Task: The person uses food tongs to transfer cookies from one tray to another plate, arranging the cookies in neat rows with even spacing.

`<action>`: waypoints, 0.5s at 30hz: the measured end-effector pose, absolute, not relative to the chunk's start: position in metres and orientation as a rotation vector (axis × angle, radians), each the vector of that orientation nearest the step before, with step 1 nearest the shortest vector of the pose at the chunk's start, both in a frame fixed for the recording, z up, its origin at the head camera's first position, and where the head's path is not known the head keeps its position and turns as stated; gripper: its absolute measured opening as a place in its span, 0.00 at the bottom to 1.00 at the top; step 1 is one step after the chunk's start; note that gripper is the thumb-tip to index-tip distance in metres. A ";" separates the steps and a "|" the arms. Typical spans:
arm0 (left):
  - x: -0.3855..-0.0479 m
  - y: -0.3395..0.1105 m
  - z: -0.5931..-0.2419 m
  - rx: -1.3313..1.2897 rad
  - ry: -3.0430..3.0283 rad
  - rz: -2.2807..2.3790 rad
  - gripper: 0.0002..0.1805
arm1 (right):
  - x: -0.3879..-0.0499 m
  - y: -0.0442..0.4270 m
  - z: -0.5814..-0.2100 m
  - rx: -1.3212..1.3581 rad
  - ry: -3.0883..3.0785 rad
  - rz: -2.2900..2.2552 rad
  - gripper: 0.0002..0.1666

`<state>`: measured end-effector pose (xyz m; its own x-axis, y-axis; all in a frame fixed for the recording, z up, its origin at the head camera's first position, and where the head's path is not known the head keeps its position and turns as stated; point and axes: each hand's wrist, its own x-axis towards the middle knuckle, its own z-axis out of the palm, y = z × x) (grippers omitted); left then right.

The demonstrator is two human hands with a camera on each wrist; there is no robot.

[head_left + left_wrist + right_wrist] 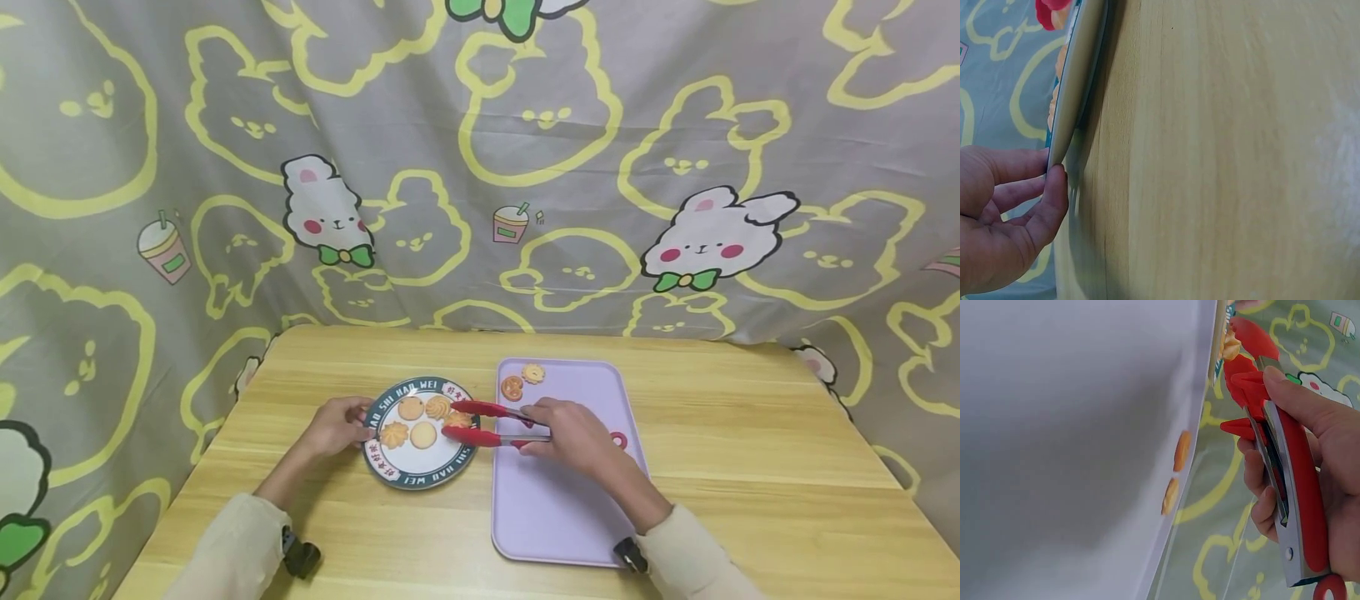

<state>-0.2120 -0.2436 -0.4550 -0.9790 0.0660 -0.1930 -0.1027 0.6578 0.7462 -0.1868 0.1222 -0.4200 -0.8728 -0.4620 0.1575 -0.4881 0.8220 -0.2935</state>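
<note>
My left hand (335, 425) pinches the near-left rim of a round plate (420, 481) between thumb and fingers. Several cookies lie on its white middle, among them a flower-shaped cookie (393, 434) and a plain round cookie (423, 435). In my right hand (573, 433) I grip metal tongs (1304, 487) with red tips and red handle covers. The parted tips reach over the plate's right side, around a cookie (457, 419) partly hidden by them. Whether they touch it, I cannot tell. In the left wrist view, the left thumb (1055, 194) lies against the plate's underside.
A lilac tray (562, 517) stands right of the plate, beneath my right hand. At its far left corner lie a pretzel-shaped cookie (512, 388) and a scalloped cookie (533, 372). A patterned curtain (420, 275) hangs behind the wooden table (750, 467).
</note>
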 end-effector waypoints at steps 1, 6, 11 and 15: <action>-0.212 -0.244 -0.456 -0.029 2.674 1.217 0.29 | -0.187 0.121 -0.421 0.773 -2.920 0.497 0.33; -0.213 -0.242 -0.454 -0.037 2.676 1.221 0.29 | -0.188 0.116 -0.423 0.784 -2.929 0.455 0.33; -0.212 -0.242 -0.453 -0.048 2.668 1.225 0.29 | -0.189 0.113 -0.423 0.789 -2.945 0.452 0.34; -0.212 -0.244 -0.455 -0.048 2.659 1.239 0.29 | -0.189 0.111 -0.422 0.780 -2.965 0.452 0.34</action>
<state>-0.2121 -0.2439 -0.4545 -0.9780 0.0576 -0.2004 -0.1164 0.6467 0.7538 -0.1892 0.1109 -0.4218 -0.8724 -0.4755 0.1137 -0.4877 0.8308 -0.2681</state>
